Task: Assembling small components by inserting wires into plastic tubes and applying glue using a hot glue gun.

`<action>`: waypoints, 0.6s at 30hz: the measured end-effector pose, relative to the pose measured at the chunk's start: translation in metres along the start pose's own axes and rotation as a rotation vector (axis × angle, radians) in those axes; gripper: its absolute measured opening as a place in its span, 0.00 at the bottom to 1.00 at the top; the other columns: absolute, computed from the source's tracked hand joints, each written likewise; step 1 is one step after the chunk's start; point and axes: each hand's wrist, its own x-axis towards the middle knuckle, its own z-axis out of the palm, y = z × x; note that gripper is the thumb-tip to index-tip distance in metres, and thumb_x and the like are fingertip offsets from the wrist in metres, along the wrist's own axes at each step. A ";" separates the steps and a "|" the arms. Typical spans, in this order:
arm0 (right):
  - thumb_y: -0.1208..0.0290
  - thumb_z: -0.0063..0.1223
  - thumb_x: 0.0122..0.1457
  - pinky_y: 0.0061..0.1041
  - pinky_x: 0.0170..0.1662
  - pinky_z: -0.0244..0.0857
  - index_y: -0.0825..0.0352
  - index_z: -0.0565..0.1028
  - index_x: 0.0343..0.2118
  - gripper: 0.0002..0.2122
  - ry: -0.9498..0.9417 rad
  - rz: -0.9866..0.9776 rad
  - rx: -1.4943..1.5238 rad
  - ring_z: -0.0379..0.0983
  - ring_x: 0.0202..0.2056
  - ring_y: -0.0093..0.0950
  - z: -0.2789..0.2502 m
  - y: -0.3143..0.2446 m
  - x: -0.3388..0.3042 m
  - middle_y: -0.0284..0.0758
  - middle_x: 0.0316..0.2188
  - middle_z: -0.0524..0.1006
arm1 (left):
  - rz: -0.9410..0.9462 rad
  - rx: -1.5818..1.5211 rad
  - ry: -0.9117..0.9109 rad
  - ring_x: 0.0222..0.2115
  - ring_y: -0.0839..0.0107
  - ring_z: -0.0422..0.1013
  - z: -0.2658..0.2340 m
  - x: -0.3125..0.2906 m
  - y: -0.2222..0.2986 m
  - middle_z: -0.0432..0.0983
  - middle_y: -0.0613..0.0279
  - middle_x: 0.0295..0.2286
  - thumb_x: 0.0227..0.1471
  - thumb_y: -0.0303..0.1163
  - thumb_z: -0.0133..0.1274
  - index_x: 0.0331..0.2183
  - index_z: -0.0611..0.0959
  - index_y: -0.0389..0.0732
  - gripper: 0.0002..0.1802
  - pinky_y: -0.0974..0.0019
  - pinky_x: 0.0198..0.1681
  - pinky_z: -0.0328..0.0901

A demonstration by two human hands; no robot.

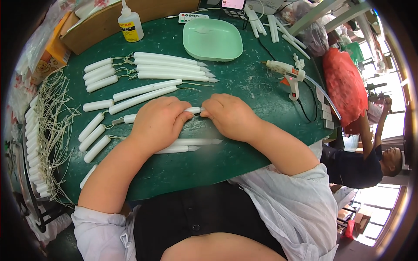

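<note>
A white LED taper candle (pixel 193 110) lies crosswise between my two hands. My left hand (pixel 157 119) wraps round its body, and a white end shows past the wrist side. The fingers of my right hand (pixel 230 116) pinch the other end, hiding the tip. Beyond my hands are several finished-looking tapers (pixel 170 68) with pale flame-shaped tips. Two tapers (pixel 148 89) without flame tips, with thin wires at their ends, lie nearer. Short white tubes (pixel 92 138) joined by wires sit left of my left hand. Below it, two flame-tipped tapers (pixel 191 142) are partly covered by my forearm.
A hot glue gun (pixel 285 71) stands at the right, its cord on the green table (pixel 244 158). At the back are a pale green tray (pixel 212 39), a squeeze bottle (pixel 130 26) and a remote (pixel 193 18). Wired tubes (pixel 32 143) line the left edge. Another person (pixel 361 163) is at right.
</note>
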 end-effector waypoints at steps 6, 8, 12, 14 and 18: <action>0.65 0.61 0.55 0.36 0.42 0.70 0.69 0.75 0.41 0.15 0.015 0.202 -0.160 0.75 0.39 0.42 -0.046 -0.016 -0.014 0.43 0.36 0.77 | 0.093 0.081 0.144 0.38 0.59 0.71 -0.009 0.007 0.013 0.77 0.62 0.31 0.51 0.34 0.58 0.32 0.84 0.39 0.09 0.58 0.41 0.66; 0.65 0.61 0.55 0.34 0.46 0.69 0.70 0.75 0.43 0.16 0.004 0.433 -0.175 0.76 0.41 0.40 -0.077 -0.018 -0.024 0.44 0.39 0.77 | 0.081 0.117 0.267 0.38 0.60 0.71 -0.005 0.010 0.008 0.77 0.62 0.32 0.50 0.34 0.58 0.33 0.83 0.40 0.09 0.59 0.43 0.66; 0.67 0.58 0.57 0.33 0.47 0.69 0.70 0.75 0.46 0.16 0.145 0.818 -0.412 0.77 0.42 0.39 -0.115 -0.002 -0.080 0.45 0.40 0.78 | 0.091 0.272 0.287 0.36 0.61 0.71 0.004 0.025 -0.005 0.78 0.65 0.31 0.49 0.32 0.59 0.34 0.82 0.42 0.09 0.58 0.41 0.64; 0.66 0.58 0.57 0.33 0.48 0.69 0.70 0.74 0.48 0.18 0.235 0.825 -0.495 0.76 0.43 0.39 -0.119 0.033 -0.112 0.46 0.41 0.78 | 0.055 0.315 0.240 0.36 0.62 0.70 0.008 0.029 -0.005 0.78 0.65 0.30 0.48 0.32 0.60 0.35 0.82 0.43 0.09 0.58 0.41 0.64; 0.62 0.60 0.58 0.28 0.48 0.66 0.70 0.72 0.53 0.23 0.316 0.829 -0.313 0.75 0.43 0.31 -0.113 0.082 -0.115 0.42 0.42 0.78 | 0.002 0.262 0.228 0.37 0.63 0.70 0.004 0.026 -0.006 0.79 0.66 0.28 0.47 0.32 0.60 0.33 0.83 0.45 0.08 0.59 0.43 0.61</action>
